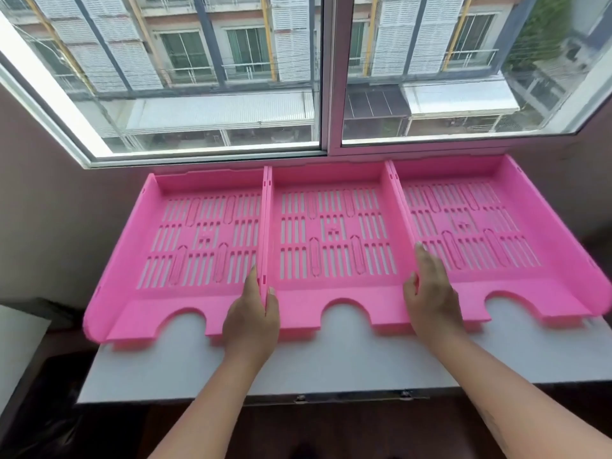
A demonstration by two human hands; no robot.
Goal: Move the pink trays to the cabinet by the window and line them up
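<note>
Lying side by side on the white cabinet top (331, 366) under the window (326, 77) are three pink trays, their side walls touching. The middle tray (334, 233) sits between both hands. The left hand (253, 321) forms a grip pinched over the joined walls of the left tray (195, 236) and the middle one, thumb inside the middle tray, fingers inside the left. The right hand (430, 293) straddles the seam between the middle tray and the right tray (470, 226), thumb in the middle one, fingers laid flat along the wall, loosely clasped rather than clenched. The trays' notched front edges face the person.
</note>
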